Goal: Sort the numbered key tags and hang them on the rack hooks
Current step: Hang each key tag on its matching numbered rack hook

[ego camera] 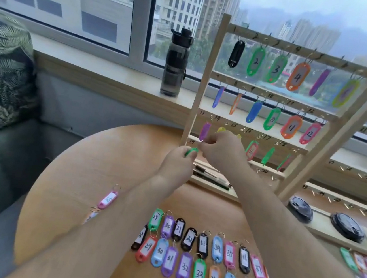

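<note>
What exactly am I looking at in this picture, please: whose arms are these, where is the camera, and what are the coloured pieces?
There is no machine here. A person works with bare hands, and the single camera sits on their head, looking forward and down, so the arms reach in from the bottom. On the round table lie rows of numbered key tags, from the high twenties upward. Behind them stands a wooden rack with numbered hooks; tags such as the orange 4 already hang there. The left hand holds a green tag, and the right hand pinches at its upper end, probably the ring, close to the rack's third row. A dark bottle stands on the windowsill.
</note>
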